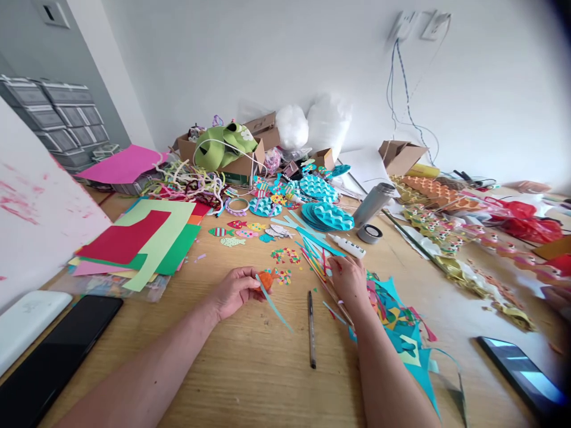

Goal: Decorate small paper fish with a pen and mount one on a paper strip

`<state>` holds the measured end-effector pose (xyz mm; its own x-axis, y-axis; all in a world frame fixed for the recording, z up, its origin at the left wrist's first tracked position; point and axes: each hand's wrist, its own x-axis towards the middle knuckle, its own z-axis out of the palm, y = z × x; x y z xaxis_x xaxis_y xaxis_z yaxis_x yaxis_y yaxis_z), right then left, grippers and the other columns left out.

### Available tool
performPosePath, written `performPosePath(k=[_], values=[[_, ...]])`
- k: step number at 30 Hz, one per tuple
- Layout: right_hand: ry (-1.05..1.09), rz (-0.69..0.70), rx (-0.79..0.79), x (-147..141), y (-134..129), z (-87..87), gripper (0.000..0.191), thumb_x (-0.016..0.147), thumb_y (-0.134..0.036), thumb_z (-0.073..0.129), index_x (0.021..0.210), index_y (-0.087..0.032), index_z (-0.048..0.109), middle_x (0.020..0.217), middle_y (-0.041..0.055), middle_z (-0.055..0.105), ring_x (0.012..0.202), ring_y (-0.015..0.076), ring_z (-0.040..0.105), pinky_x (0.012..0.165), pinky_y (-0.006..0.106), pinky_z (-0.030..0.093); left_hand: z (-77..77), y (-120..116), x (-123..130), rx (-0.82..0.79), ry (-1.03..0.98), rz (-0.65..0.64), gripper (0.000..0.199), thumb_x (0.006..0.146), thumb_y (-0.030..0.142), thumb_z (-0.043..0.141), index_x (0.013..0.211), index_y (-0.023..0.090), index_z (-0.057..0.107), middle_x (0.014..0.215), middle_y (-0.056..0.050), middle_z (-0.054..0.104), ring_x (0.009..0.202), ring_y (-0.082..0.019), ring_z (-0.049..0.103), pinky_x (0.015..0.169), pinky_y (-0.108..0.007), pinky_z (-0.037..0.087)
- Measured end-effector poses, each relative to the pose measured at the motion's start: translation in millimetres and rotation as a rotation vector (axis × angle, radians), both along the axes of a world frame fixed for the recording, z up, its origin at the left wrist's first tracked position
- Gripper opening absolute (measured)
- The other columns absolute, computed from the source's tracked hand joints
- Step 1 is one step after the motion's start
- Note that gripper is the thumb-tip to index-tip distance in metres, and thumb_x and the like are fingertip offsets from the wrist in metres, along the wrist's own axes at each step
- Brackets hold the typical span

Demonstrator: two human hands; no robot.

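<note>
Pinched in my left hand (pixel 238 292) is a small orange paper fish (pixel 266 280), and a thin light-blue paper strip (pixel 277 309) trails from it toward the lower right. My right hand (pixel 348 277) rests over a bunch of narrow coloured strips (pixel 317 267), its fingers curled together; what they hold, if anything, is too small to name. Between my forearms lies a pen (pixel 311 330). Beyond my right hand is a white glue bottle (pixel 348 245). Small coloured paper dots (pixel 285 256) are spread past the orange fish, with decorated paper fish (pixel 232 242) farther back.
Coloured sheets (pixel 134 238) and a black phone (pixel 57 362) are at left. Blue scraps (pixel 413 351) lie beside my right forearm. A metal flask (pixel 373 204) stands behind, near scalloped blue discs (pixel 328 216). Another phone (pixel 520 371) and part of another person's hand (pixel 557 300) are at right.
</note>
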<state>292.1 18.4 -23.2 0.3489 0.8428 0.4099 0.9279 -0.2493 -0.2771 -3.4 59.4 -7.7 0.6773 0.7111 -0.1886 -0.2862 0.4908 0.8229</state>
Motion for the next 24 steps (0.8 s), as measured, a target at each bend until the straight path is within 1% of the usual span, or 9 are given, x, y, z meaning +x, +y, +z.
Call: performPosePath(k=[2, 5, 7, 10, 15, 24], values=[[0.000, 0.001, -0.002, -0.6, 0.9, -1.5, 0.033, 0.095, -0.023, 0.043, 0.092, -0.018, 0.075, 0.094, 0.0109, 0.071, 0.095, 0.0269, 0.051, 0.079, 0.037, 0.037, 0.0, 0.0, 0.5, 0.000, 0.007, 0.007, 0.017, 0.061, 0.022, 0.074, 0.073, 0.012, 0.066, 0.076, -0.011, 0.073, 0.070, -0.019, 0.066, 0.064, -0.029, 0.050], [-0.009, 0.017, -0.009, -2.1, 1.3, -3.5, 0.034, 0.094, -0.020, 0.042, 0.104, -0.019, 0.074, 0.099, 0.0109, 0.071, 0.097, 0.0276, 0.050, 0.080, 0.038, 0.036, 1.2, -0.4, 1.0, 0.001, 0.016, 0.014, 0.018, 0.061, 0.022, 0.075, 0.073, 0.012, 0.066, 0.077, -0.011, 0.073, 0.068, -0.019, 0.065, 0.064, -0.029, 0.050], [-0.021, 0.028, -0.016, -2.5, 0.7, -3.8, 0.033, 0.093, -0.020, 0.043, 0.106, -0.021, 0.074, 0.102, 0.0102, 0.070, 0.099, 0.0277, 0.050, 0.081, 0.038, 0.036, 2.4, -0.8, 0.9, 0.004, 0.018, 0.014, 0.018, 0.062, 0.022, 0.075, 0.073, 0.012, 0.066, 0.076, -0.011, 0.073, 0.068, -0.018, 0.065, 0.064, -0.028, 0.049], [-0.040, 0.026, -0.022, -2.5, 0.0, -3.5, 0.033, 0.093, -0.020, 0.044, 0.099, -0.022, 0.076, 0.102, 0.0096, 0.070, 0.099, 0.0276, 0.049, 0.082, 0.038, 0.035, 3.3, -1.3, 0.4, 0.011, 0.015, 0.003, 0.017, 0.063, 0.022, 0.075, 0.073, 0.012, 0.066, 0.076, -0.011, 0.073, 0.066, -0.018, 0.065, 0.064, -0.028, 0.049], [-0.077, 0.036, -0.051, -4.6, 3.2, -5.3, 0.029, 0.093, -0.024, 0.050, 0.092, -0.023, 0.078, 0.095, 0.0089, 0.071, 0.094, 0.0270, 0.049, 0.080, 0.037, 0.035, 2.4, -1.7, 0.0, 0.014, 0.014, -0.007, 0.016, 0.064, 0.022, 0.074, 0.074, 0.012, 0.065, 0.077, -0.012, 0.073, 0.065, -0.018, 0.065, 0.063, -0.028, 0.049], [-0.180, 0.029, -0.083, -13.0, 11.1, -3.0, 0.028, 0.093, -0.028, 0.052, 0.085, -0.020, 0.077, 0.092, 0.0129, 0.068, 0.094, 0.0303, 0.050, 0.079, 0.038, 0.034, 4.6, -1.8, 0.9, 0.018, 0.016, -0.004, 0.018, 0.063, 0.023, 0.074, 0.072, 0.012, 0.064, 0.076, -0.012, 0.073, 0.063, -0.017, 0.065, 0.063, -0.028, 0.049]])
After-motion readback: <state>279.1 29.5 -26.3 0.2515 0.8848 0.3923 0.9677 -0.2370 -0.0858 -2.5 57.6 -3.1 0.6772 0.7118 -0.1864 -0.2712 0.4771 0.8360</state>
